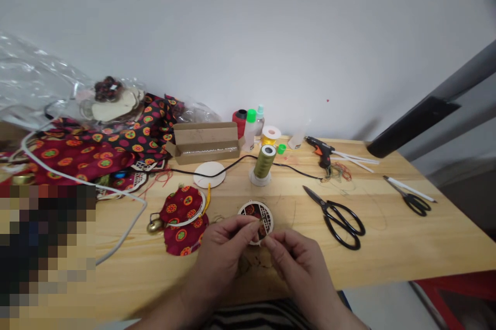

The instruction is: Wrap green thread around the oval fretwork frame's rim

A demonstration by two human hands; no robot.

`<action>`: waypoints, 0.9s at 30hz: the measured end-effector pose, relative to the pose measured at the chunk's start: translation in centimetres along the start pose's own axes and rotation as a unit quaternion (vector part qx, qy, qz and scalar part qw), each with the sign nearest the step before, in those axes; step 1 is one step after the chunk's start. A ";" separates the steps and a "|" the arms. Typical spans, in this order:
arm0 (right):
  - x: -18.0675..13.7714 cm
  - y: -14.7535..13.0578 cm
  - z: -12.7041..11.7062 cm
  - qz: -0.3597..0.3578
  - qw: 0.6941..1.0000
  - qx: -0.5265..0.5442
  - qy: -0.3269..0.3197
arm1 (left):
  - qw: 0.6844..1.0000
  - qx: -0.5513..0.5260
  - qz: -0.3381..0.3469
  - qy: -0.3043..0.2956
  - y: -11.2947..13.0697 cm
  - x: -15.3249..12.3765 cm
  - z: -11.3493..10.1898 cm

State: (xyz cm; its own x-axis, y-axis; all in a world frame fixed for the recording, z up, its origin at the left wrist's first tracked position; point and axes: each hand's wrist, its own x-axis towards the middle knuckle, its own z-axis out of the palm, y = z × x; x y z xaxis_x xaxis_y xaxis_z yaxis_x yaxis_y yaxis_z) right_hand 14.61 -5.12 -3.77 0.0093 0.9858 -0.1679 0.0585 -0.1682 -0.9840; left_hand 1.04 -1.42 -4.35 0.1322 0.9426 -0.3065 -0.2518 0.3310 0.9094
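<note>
Both hands meet over the near edge of a wooden table (387, 247). My left hand (222, 252) pinches a round white lattice disc (256, 216) backed with red patterned fabric. My right hand (296, 257) is closed in a pinch right beside it, on something too small to make out, perhaps thread. Just left of the hands lie two round pieces of red patterned fabric (183, 220) with a small brass bell (154, 225).
Large black scissors (338, 216) lie right of the hands, smaller scissors (411, 198) farther right. An olive thread spool (264, 163), a glue gun (322, 153) with black cord, a cardboard box (205, 141), bottles, a white disc (209, 174) and heaped red fabric (89, 149) fill the back.
</note>
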 end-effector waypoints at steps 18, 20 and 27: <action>-0.3 0.8 0.4 -0.139 0.965 -0.215 -0.049 | 0.999 -0.046 -0.026 0.015 -0.6 0.0 -0.1; -0.2 0.6 0.1 -0.192 0.931 -0.308 -0.045 | 0.999 -0.034 -0.031 0.017 -0.4 0.1 -0.1; 0.0 0.0 -0.2 -0.352 0.834 -0.425 0.007 | 1.000 0.018 -0.012 0.011 0.0 0.3 -0.2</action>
State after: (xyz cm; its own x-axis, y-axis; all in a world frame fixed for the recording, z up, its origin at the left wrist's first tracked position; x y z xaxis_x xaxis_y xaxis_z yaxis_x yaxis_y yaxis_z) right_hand 14.78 -5.11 -3.72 -0.3150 0.8410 0.4399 0.7408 0.5076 -0.4400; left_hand 0.83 -1.12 -4.49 0.1171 0.9355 -0.3334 -0.2145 0.3516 0.9112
